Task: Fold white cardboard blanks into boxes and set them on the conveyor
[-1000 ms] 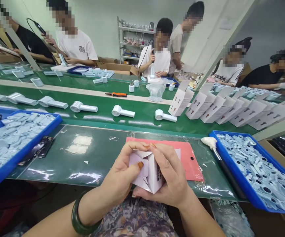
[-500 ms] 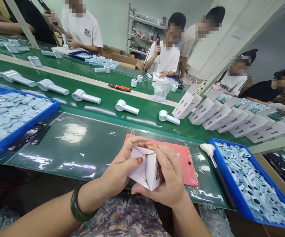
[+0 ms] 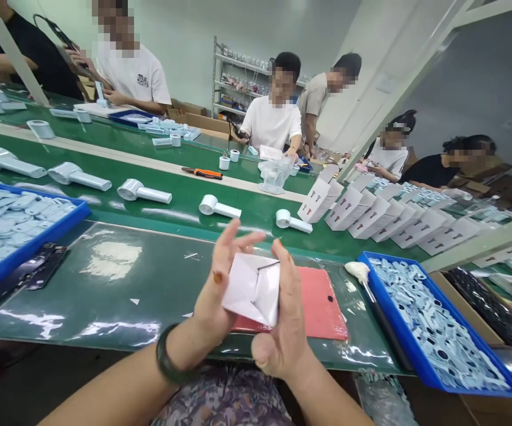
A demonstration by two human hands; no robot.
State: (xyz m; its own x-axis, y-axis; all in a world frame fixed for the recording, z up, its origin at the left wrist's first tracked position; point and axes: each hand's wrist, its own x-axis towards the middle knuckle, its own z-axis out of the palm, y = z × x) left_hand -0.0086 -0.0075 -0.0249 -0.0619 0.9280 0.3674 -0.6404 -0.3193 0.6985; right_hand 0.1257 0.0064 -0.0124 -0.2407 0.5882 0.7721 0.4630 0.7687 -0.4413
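Note:
A small white cardboard box (image 3: 251,289) is between my two hands, one end turned toward me with its flaps folded in across each other. My left hand (image 3: 215,290) presses its palm against the box's left side, fingers stretched forward and thumb lifted off the end. Against the right side lies my right hand (image 3: 287,313), its fingers straight along the box and its thumb below, near the lower corner. The box is held above a red plastic-covered sheet (image 3: 322,305) on the green table. The far sides of the box are hidden.
Blue trays (image 3: 419,361) of pale blue parts stand right and left. A black-handled tool with a white padded head (image 3: 357,272) leans by the right tray. White fan-shaped pieces (image 3: 220,207) and white boxes (image 3: 322,195) line the belt. Several people sit opposite.
My left thumb has come off the folded flaps, and my fingers have straightened into flat palms on the box. The box has turned slightly. The view has shifted a little to the right.

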